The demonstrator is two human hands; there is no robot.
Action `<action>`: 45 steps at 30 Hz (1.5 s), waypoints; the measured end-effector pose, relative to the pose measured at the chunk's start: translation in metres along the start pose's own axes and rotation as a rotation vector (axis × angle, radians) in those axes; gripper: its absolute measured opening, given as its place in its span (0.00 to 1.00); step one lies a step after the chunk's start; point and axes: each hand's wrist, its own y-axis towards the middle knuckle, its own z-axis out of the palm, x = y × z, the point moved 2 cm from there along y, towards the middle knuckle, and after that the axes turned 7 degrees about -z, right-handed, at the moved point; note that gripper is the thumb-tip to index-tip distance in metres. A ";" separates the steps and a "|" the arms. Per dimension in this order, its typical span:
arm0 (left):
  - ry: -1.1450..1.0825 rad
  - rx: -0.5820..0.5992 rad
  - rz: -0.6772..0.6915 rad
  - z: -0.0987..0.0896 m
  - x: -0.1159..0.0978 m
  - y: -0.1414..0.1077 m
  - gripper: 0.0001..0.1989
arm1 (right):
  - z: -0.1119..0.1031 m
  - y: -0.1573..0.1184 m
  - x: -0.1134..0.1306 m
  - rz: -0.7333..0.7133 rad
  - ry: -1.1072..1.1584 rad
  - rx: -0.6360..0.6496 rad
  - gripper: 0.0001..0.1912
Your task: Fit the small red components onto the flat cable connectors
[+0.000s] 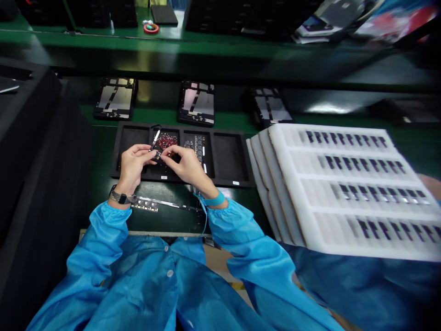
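My left hand (132,166) pinches a small circuit board (158,155) with a narrow flex strip (155,138) rising from it. My right hand (186,165) is closed in a pinch at the board's right end; whatever its fingertips hold is too small to make out. Both hands are above a black foam tray (225,181) with several compartments. Small red parts (167,140) lie in one compartment, just beyond the fingers. Rows of small dark boards (199,146) fill the compartment to their right. On the bench below my wrists is a panel of small boards (144,203) beside a long thin strip (174,204).
Open device housings (115,99) stand in a row behind the tray. At right, a stack of white foam trays (310,184) with slotted dark parts leans over the bench. Black foam blocks (31,138) rise at left. A red ring (150,28) lies on the green shelf.
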 end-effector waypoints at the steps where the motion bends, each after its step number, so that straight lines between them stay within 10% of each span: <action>1: 0.007 -0.004 0.004 0.000 0.000 0.000 0.16 | 0.000 0.000 0.000 -0.001 -0.005 -0.001 0.07; 28: 0.006 0.001 0.023 0.004 0.005 -0.003 0.19 | 0.004 -0.006 -0.006 0.095 0.173 -0.103 0.14; 45: 0.018 0.072 -0.050 0.005 0.007 -0.004 0.21 | -0.005 -0.003 -0.009 0.224 0.389 0.045 0.21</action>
